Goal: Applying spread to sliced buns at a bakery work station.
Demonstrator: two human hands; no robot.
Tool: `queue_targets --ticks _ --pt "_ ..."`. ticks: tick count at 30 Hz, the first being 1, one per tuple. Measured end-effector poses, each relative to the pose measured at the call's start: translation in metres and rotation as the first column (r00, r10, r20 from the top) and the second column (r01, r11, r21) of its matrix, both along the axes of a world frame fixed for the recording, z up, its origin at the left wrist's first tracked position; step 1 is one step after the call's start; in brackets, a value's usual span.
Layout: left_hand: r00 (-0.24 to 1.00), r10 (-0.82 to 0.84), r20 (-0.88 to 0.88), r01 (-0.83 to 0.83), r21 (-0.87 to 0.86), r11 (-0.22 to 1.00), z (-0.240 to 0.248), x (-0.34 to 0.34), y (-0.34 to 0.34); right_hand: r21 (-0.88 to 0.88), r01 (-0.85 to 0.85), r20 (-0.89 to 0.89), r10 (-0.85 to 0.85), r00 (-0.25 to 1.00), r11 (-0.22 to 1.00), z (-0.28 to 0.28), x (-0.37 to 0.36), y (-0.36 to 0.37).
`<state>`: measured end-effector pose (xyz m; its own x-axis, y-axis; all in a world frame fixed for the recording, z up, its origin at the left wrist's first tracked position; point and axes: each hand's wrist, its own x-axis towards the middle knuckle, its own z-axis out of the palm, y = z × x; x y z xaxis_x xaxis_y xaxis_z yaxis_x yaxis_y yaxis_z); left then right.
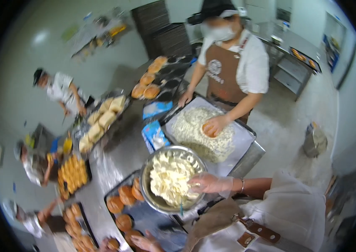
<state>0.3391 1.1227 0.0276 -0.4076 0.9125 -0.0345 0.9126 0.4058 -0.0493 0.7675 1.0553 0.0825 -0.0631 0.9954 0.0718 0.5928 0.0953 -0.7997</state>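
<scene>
My right hand [207, 183], in what looks like a thin clear plastic glove, reaches over the near right rim of a round, shiny steel bowl [145, 185], fingertips at the thick pale-yellow cream [167, 178] heaped inside. I cannot tell whether my fingers are closed on a lump of it or only touching it. My left hand [146, 242] is low down, fingers spread, just beside the round golden-brown buns [125, 195] on a dark rectangular tray [157, 222]; I see nothing gripped in it.

The bowl overlaps the tray's corner in my view, and I cannot tell whether it sits level. If part of its base rests on that rim, a hard scoop against the wall could rock it or push it into the nearest buns. The cream looks soft and greasy, so a loose pinch could drop a blob, and a smeared glove could make a bun slip. A slim teal stick [181, 209] stands at the bowl's near edge, where my wrist might knock it. Beyond, a co-worker's hand [216, 125] works over a wide tray of pale flakes [201, 124]; shoving the bowl that way could jolt it.
</scene>
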Motion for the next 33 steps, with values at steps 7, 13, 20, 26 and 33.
queue_targets --ticks 7,13,20,26,33 --pt "0.934 -0.294 0.202 0.252 0.211 0.945 -0.07 -0.123 0.023 -0.129 0.249 -0.038 -0.256 0.966 0.96 -0.002 -0.06 -0.011" --pt "0.946 -0.073 0.315 0.023 0.161 0.987 -0.097 -0.149 -0.034 -0.09 0.2 0.2 -0.179 0.963 0.976 -0.024 -0.048 -0.032" --pt "0.956 0.051 0.29 -0.135 0.277 0.951 -0.097 -0.179 -0.042 -0.108 0.196 0.219 -0.169 0.961 0.975 -0.02 -0.059 -0.033" --pt "0.979 0.06 0.193 -0.036 -0.127 0.991 -0.104 -0.207 -0.016 -0.092 0.152 0.161 -0.136 0.978 0.984 -0.014 -0.058 -0.036" --pt "0.795 0.286 0.535 -0.307 -0.052 0.95 -0.092 -0.218 -0.004 -0.072 0.164 0.07 -0.159 0.985 0.984 -0.005 -0.057 -0.027"
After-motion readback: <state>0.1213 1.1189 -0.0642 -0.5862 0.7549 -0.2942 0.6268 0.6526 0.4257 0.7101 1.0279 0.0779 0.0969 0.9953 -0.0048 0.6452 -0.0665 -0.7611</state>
